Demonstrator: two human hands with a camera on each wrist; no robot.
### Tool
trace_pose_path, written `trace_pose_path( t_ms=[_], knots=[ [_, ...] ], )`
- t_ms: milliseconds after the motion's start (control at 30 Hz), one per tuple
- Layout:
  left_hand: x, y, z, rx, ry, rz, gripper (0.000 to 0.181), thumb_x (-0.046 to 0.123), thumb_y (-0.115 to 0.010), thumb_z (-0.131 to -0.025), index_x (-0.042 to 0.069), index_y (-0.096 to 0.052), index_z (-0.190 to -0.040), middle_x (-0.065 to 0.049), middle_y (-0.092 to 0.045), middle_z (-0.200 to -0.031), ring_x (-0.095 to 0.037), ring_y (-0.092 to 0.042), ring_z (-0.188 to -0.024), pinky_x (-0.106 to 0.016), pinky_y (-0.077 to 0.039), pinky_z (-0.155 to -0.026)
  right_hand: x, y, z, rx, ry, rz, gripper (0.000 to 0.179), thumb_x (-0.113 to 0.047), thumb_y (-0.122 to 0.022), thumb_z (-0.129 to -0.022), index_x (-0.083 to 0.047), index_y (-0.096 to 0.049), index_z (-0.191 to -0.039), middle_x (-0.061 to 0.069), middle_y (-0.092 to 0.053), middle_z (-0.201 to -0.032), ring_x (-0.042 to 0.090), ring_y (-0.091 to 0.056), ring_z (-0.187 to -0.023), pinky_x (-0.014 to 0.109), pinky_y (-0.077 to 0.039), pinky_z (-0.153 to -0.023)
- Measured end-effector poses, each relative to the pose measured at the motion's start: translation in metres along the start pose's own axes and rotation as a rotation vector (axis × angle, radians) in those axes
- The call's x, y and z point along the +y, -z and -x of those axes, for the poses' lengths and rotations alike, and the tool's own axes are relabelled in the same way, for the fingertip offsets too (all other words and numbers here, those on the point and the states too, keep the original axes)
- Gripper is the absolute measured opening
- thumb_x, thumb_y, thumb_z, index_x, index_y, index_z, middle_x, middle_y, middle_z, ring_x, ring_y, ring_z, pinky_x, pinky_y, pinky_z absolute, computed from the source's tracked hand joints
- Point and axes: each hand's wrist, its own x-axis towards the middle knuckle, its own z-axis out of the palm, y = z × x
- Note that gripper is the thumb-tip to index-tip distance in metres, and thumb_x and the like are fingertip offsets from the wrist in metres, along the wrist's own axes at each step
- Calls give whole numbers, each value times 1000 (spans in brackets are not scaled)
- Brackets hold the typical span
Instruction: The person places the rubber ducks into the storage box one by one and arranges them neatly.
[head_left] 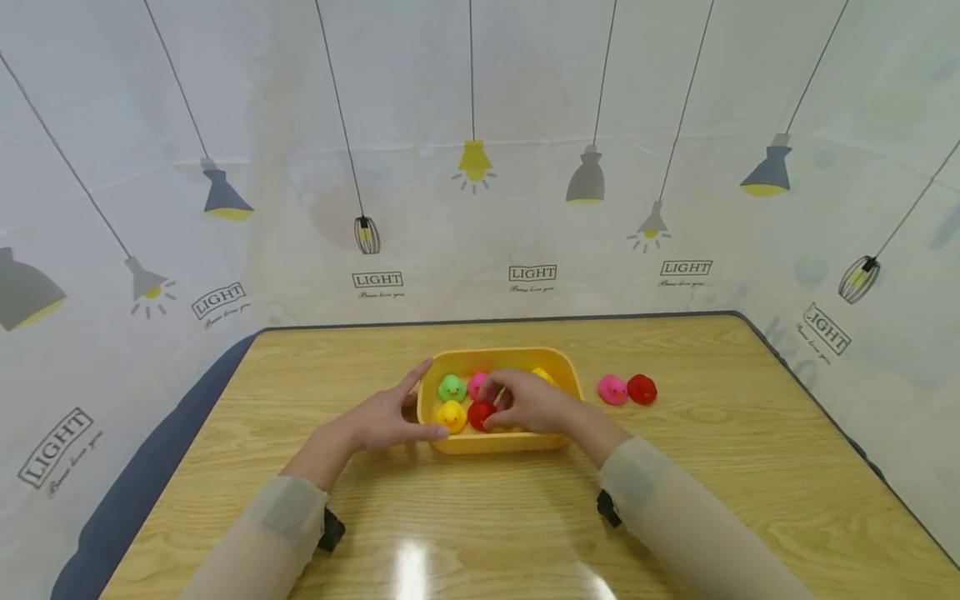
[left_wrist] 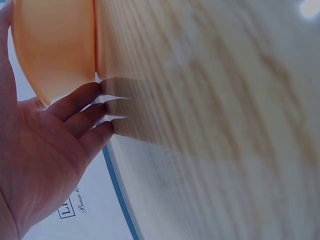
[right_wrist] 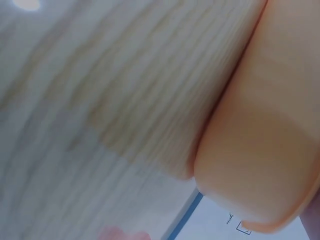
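Note:
A yellow plastic tray [head_left: 495,445] stands on the table with several toy ducks inside. My left hand [head_left: 378,419] spans its left end, index finger along the far corner and thumb on the near rim. In the left wrist view, the other fingers [left_wrist: 86,117] reach fairly straight beneath the tray's end. My right hand [head_left: 536,402] reaches over the near rim, thumb and fingertips curled about a red duck [head_left: 480,413]. Beside it are a yellow duck [head_left: 452,417], a green duck [head_left: 452,388] and a partly covered pink duck [head_left: 476,382]. Another yellow duck [head_left: 542,374] shows behind the right hand.
To the right of the tray, a pink duck [head_left: 613,389] and a second red duck [head_left: 642,389] sit side by side on the wooden table [head_left: 465,517]. A white curtain [head_left: 450,225] printed with lamps encloses the table's back and sides.

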Motion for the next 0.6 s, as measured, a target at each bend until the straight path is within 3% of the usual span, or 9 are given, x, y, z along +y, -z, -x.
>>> trace_pose_path(
  t_ms=[200,467,600],
  knots=[
    [1,0,0,-2,-4,-4,122,76,-81,-86,49,-3,-175,-15,-57,-165,-44,-50,-154,-70,-32,-129,2,9,9,16,50,39,30,-20,-86,-98,-14,-71,-123,3,-71,-120,18,-67,-100,35,-61,-93],
    [1,0,0,-7,6,-1,123,76,-81,-86,48,-2,-176,-19,-55,-166,-45,-48,-156,-70,-31,-130,3,27,31,30,147,66,35,-19,-83,-100,-5,-68,-128,17,-71,-125,16,-67,-98,32,-60,-93],
    [1,0,-1,-11,7,-2,124,76,-80,-86,47,0,-176,-20,-53,-167,-46,-46,-156,-71,-31,-130,3,38,47,63,153,55,32,-22,-85,-99,-10,-69,-125,11,-73,-122,18,-67,-99,33,-60,-92]
  ],
)
